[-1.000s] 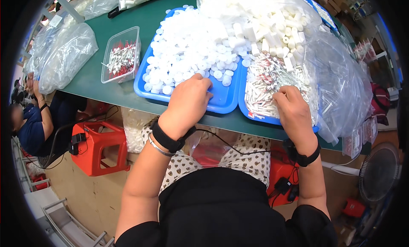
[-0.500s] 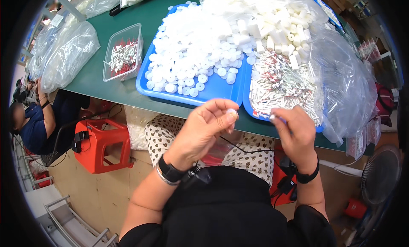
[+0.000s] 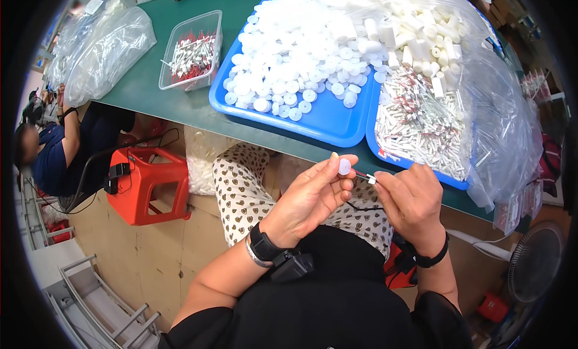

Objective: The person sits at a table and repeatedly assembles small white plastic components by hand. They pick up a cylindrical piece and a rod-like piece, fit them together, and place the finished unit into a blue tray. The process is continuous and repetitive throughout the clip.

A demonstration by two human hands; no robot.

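Between thumb and fingers, my left hand pinches a translucent white round disc. My right hand is closed on a small white connector, its red and dark wires reaching toward the disc. Whether the wires pass through the disc cannot be made out. Both hands are above my lap, just off the table's near edge. Beyond my left hand, a blue tray holds a heap of similar discs. Past my right hand lie many small white wired parts, with white foam-like cylinders behind them in a second blue tray.
A clear plastic box with red and white wired parts stands on the green table. Clear plastic bags lie at the left, another at the right. A red stool, a seated person and a fan are around.
My hands have drawn closer together and lowered away from the trays. The disc and the wired connector now show between them. The whole view has shifted, with the trays moving right and up.
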